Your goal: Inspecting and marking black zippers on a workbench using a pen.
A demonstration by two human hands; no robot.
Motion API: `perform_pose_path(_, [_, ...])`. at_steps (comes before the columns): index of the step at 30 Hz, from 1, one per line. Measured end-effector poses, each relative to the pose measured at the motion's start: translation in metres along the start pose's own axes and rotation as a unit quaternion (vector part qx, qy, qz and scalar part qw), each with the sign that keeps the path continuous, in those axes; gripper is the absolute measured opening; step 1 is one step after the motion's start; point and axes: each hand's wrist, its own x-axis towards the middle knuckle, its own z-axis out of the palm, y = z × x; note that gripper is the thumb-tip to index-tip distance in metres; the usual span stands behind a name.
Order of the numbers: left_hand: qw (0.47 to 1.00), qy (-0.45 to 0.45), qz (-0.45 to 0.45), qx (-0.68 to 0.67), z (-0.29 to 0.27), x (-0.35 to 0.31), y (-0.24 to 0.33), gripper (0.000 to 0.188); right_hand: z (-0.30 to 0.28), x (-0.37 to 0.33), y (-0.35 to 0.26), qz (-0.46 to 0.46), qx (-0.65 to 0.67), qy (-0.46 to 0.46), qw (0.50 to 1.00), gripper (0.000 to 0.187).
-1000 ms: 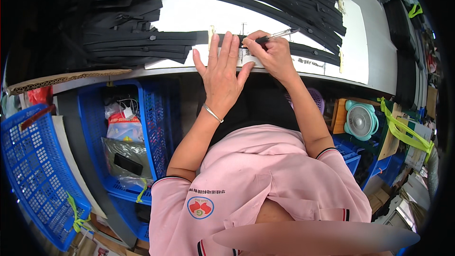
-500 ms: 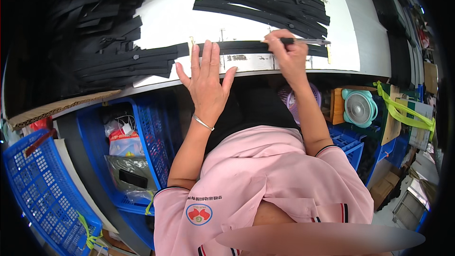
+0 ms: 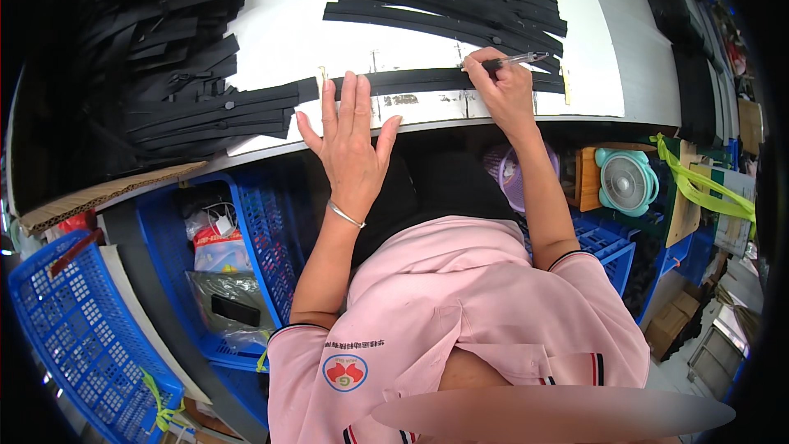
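A long black strip (image 3: 419,80), seemingly fabric, lies across a white board (image 3: 275,49) along the near edge of the table. My left hand (image 3: 352,136) rests on it with fingers stretched out and spread, pressing the strip's left part. In my right hand (image 3: 504,89) a clear-barrelled pen (image 3: 526,58) is gripped, its back end pointing to the right. That hand sits over the right part of the strip; the fingers hide the pen's tip. Dark guide lines mark the board (image 3: 394,111) beside the strip.
Many black strips (image 3: 436,0) lie at the board's far side, and a dark heap (image 3: 164,49) fills the left. Blue baskets (image 3: 90,329) stand below at left. A turquoise fan (image 3: 629,182) and a purple basket (image 3: 514,183) are under the right edge.
The pen has tilted, its back end now pointing more to the far side. My right hand has shifted slightly along the strip; my left hand stays flat on it. The whole view has moved a little.
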Motion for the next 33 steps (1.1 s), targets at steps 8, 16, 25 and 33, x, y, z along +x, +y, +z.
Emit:
perform_pose_path(8, [0.978, 0.044, 0.068, -0.194, 0.001, 0.028, 0.048, 0.05, 0.002, 0.0, 0.01, -0.097, -0.073, 0.0, 0.993, 0.011])
perform_pose_path(16, [0.967, 0.071, 0.044, -0.241, 0.038, 0.055, 0.072, 0.009, 0.001, 0.0, 0.007, -0.079, -0.055, -0.008, 0.995, 0.011])
perform_pose_path(25, [0.969, 0.07, 0.038, -0.233, 0.04, 0.055, 0.073, 0.009, -0.004, -0.009, 0.008, -0.013, 0.132, -0.002, 0.991, 0.008])
perform_pose_path(33, [0.97, 0.069, 0.035, -0.229, 0.039, 0.055, 0.074, 0.008, -0.005, -0.005, 0.008, -0.075, 0.054, -0.024, 0.995, 0.011])
